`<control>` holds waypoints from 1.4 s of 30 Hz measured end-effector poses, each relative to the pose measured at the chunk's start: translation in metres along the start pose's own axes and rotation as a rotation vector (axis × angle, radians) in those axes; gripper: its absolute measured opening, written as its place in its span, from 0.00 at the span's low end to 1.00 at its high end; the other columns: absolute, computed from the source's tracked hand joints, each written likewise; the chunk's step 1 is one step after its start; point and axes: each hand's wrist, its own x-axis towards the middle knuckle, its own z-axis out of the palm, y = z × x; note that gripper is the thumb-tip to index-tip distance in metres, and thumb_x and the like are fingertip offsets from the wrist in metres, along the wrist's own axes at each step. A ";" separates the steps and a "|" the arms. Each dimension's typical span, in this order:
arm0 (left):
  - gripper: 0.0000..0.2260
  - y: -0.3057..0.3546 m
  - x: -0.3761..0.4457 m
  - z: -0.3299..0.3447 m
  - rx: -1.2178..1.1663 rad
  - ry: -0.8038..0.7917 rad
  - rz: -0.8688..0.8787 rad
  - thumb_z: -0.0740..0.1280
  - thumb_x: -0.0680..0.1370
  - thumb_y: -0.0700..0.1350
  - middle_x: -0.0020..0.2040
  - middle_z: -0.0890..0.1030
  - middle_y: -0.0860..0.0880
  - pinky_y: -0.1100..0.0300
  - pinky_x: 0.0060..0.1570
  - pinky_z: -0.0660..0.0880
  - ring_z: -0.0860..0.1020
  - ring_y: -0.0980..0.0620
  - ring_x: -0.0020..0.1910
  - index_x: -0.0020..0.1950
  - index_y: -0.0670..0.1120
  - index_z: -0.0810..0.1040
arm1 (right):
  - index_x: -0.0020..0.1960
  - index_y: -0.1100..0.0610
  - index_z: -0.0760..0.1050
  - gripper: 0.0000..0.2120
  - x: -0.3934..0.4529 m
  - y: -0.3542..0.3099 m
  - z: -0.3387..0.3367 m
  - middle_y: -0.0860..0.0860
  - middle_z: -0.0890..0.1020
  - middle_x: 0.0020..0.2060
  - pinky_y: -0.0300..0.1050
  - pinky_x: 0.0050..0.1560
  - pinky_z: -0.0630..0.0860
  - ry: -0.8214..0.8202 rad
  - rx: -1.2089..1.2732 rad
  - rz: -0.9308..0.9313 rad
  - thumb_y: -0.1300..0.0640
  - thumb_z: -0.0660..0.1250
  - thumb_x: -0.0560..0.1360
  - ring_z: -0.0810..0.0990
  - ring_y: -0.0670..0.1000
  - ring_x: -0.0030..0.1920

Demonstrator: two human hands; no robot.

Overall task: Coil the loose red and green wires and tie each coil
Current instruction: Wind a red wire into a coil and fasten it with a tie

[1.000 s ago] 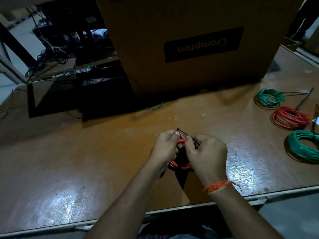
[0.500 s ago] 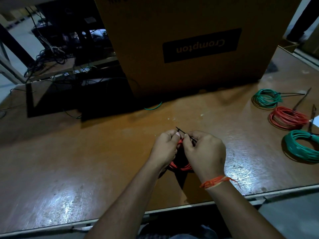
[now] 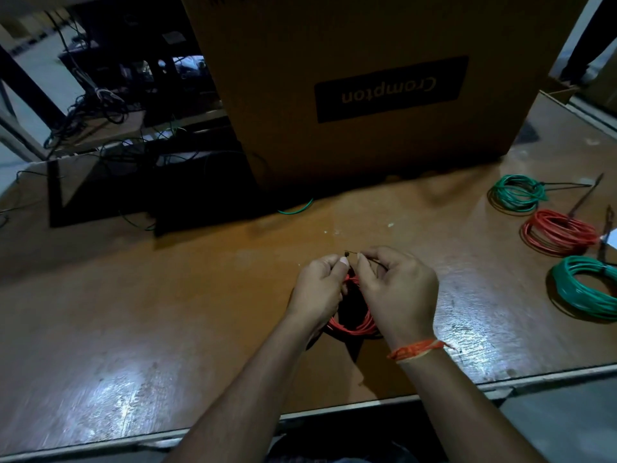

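On the table [image 3: 167, 312], a cardboard box [image 3: 350, 78] stands beyond both hands [image 3: 367, 289] pinching a red coil [image 3: 354, 324] (three tied coils [image 3: 561, 232] lie right).

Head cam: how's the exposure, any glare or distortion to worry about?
Head view: dim overall, upper left nearly black; white glare patches on the table at lower left and beside the right hand; wide-angle bend in the table's near edge; the red coil is shadowed between both hands, its tie hard to resolve.

A big cardboard box [image 3: 350, 95] walls off the back of the table [image 3: 150, 312]. Three wire coils, green [image 3: 517, 192], red [image 3: 559, 232] and green [image 3: 587, 287], crowd the right edge with cable ties [image 3: 584, 198] beside them. Bare tabletop lies open left of both hands.
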 end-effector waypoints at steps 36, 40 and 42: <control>0.16 0.008 -0.003 0.000 -0.077 -0.041 -0.039 0.59 0.86 0.51 0.28 0.72 0.53 0.60 0.25 0.59 0.63 0.54 0.23 0.40 0.49 0.73 | 0.47 0.55 0.84 0.01 -0.014 0.014 -0.004 0.51 0.80 0.35 0.39 0.32 0.67 0.051 -0.067 -0.184 0.59 0.74 0.76 0.76 0.50 0.32; 0.15 0.009 -0.004 0.000 -0.068 -0.044 -0.036 0.58 0.86 0.51 0.29 0.72 0.53 0.60 0.26 0.59 0.63 0.54 0.24 0.41 0.47 0.72 | 0.47 0.55 0.84 0.02 -0.014 0.015 -0.005 0.51 0.80 0.35 0.35 0.34 0.64 0.039 -0.078 -0.178 0.59 0.75 0.75 0.76 0.50 0.33; 0.15 0.010 -0.005 0.000 -0.067 -0.045 -0.037 0.59 0.86 0.50 0.29 0.72 0.52 0.60 0.26 0.59 0.63 0.54 0.24 0.41 0.46 0.72 | 0.47 0.55 0.84 0.02 -0.013 0.015 -0.004 0.51 0.79 0.34 0.34 0.34 0.61 0.035 -0.078 -0.172 0.59 0.75 0.75 0.75 0.49 0.32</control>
